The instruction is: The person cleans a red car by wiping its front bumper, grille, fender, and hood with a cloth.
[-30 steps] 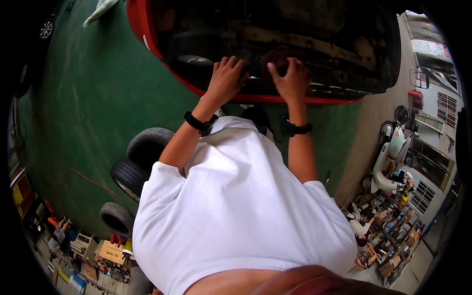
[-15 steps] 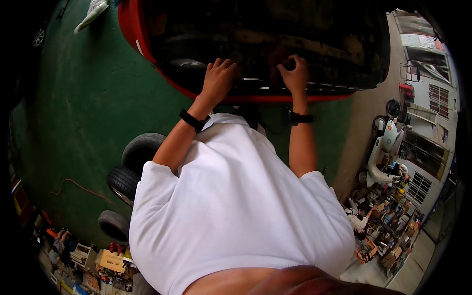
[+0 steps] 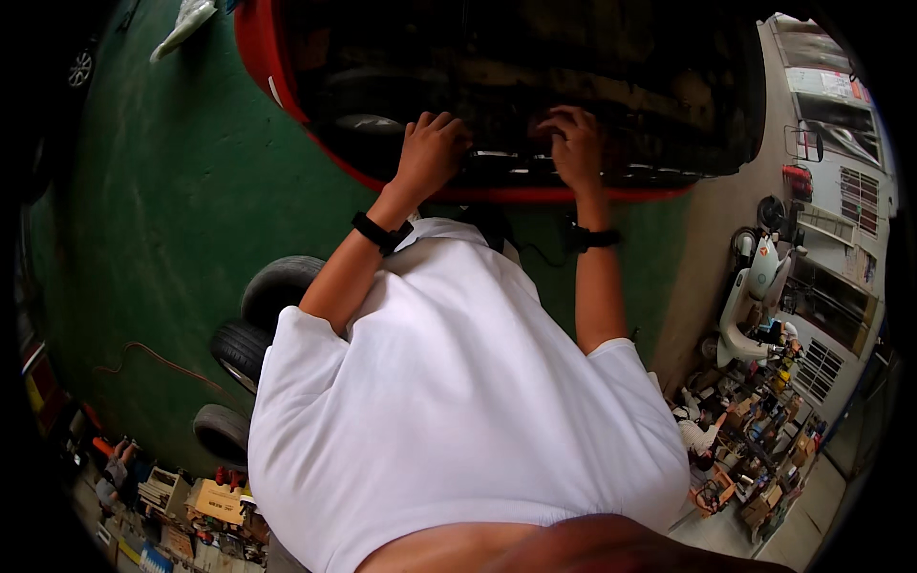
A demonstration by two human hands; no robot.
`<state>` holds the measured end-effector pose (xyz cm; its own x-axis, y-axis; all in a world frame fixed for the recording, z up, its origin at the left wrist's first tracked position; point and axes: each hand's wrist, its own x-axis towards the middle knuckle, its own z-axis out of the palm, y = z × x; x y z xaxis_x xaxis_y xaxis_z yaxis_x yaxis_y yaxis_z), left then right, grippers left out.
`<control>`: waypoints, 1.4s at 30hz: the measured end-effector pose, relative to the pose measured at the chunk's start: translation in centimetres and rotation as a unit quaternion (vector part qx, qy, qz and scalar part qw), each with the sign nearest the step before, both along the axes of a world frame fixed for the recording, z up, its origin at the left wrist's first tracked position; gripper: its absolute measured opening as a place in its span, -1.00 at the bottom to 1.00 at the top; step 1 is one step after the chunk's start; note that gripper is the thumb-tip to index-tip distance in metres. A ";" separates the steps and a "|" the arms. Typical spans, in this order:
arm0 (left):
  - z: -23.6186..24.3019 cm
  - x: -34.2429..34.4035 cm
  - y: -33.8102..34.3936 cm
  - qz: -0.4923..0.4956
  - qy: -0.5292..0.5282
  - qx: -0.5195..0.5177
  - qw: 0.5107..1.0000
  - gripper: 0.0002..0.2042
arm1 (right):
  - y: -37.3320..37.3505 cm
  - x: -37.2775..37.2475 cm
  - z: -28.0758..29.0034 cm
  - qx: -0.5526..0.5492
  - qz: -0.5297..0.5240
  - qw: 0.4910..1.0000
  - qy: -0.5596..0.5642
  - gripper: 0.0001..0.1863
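Note:
Both my arms reach up to the dark mechanical parts [image 3: 516, 86] inside the body outline of a red car [image 3: 330, 148]. My left hand [image 3: 430, 153] is closed, its fingers curled over the dark parts by a row of small bright spots; what it grips is hidden. To its right, my right hand [image 3: 575, 148] has its fingers bent inward. A dim reddish blur shows at those fingertips, too dark to name. Each wrist wears a black strap, the left strap [image 3: 380, 233] and the right strap [image 3: 590, 237].
Several tyres [image 3: 239, 351] stand on the green floor [image 3: 162, 248] at my left. A thin hose [image 3: 158, 355] lies beyond them. A pale scooter [image 3: 740, 315] and crowded tools and boxes [image 3: 755, 435] are at the right. A person [image 3: 113, 475] is at lower left.
My right hand has turned and its fingers have curled in from a pinch, while the dark reddish thing beside it shows less. My left hand stays nearly where it was.

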<state>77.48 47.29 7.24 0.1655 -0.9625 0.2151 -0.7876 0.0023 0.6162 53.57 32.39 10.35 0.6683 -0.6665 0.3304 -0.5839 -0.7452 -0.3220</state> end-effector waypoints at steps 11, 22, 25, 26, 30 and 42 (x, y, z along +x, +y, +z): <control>0.2 0.2 0.3 0.006 0.010 0.011 1.000 -0.85 | -3.7 -5.2 0.8 0.059 -0.212 0.962 0.159 -0.64; 1.1 0.3 -0.1 0.000 0.003 0.033 0.999 -0.84 | -2.2 -1.7 2.8 0.074 -0.082 0.993 0.031 -0.61; 1.3 0.7 -0.4 -0.009 0.008 0.037 0.999 -0.85 | -0.7 -1.6 1.4 0.015 -0.094 0.991 0.089 -0.58; 1.4 0.7 -0.5 -0.009 0.006 0.036 0.999 -0.85 | -0.8 -2.7 0.6 0.034 -0.099 0.993 0.059 -0.57; 1.4 0.6 -0.5 -0.011 0.005 0.033 0.999 -0.85 | -4.1 -8.6 -1.4 0.152 -0.189 0.962 0.128 -0.54; 1.4 0.0 -0.5 0.003 0.002 0.037 0.999 -0.86 | -4.2 -10.1 0.1 0.223 -0.199 0.949 0.101 -0.50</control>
